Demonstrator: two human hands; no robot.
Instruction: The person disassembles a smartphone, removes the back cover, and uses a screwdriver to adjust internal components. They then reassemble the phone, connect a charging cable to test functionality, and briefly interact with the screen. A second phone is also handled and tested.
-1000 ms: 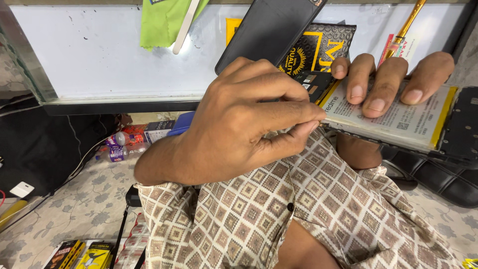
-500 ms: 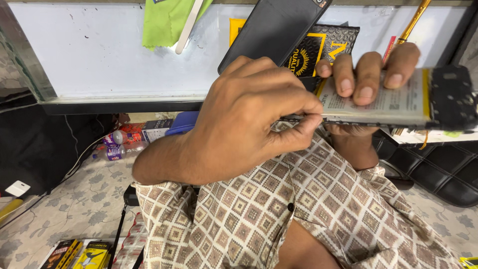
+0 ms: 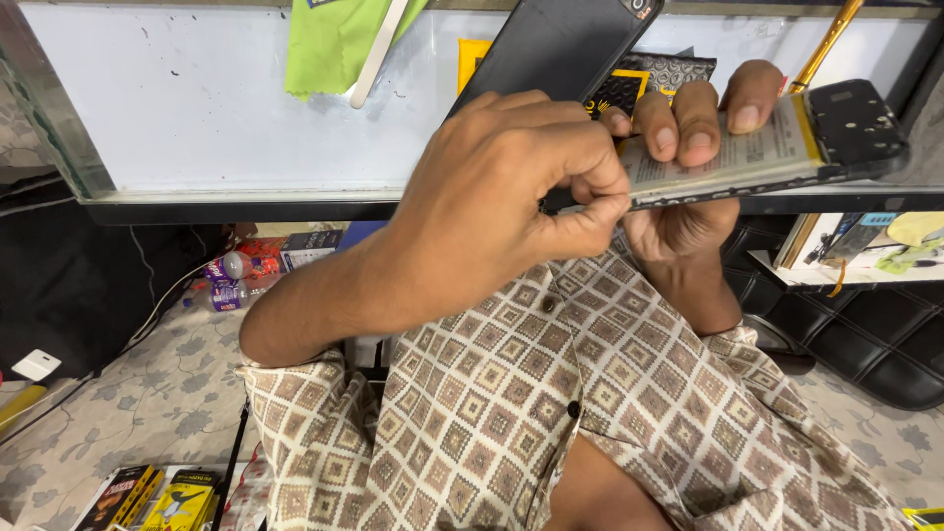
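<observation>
1. In the head view I saw the opened phone (image 3: 787, 152) held up in the air, in front of the white surface (image 3: 197, 118) and above the person's patterned shirt (image 3: 551, 423). Its inside faced the camera, with a pale battery that has a yellow stripe.
2. The right hand (image 3: 688, 197) gripped the opened phone from beneath. Three of its fingers (image 3: 693, 113) were folded over the far edge and pressed on the battery.
3. The left hand (image 3: 511, 197) was closed into a loose fist at the left end of the opened phone. Its thumb and forefinger pinched together on the near edge. I could not tell whether a small part or pick sat between the fingertips.
4. To my judgement, the step in hand was fine work on that edge, with the right hand only steadying. Such a pinch asks for a small, controlled force while the other grip stays firm.
5. Behind the opened phone, a black back cover (image 3: 560, 49) leaned on the white surface. Left of the cover hung a green cloth (image 3: 329, 44), and right of the phone stood a yellow-handled tool (image 3: 826, 44).
6. Far below the opened phone to the left, small yellow-and-black boxes (image 3: 147, 497) lay on a flowered cover.
</observation>
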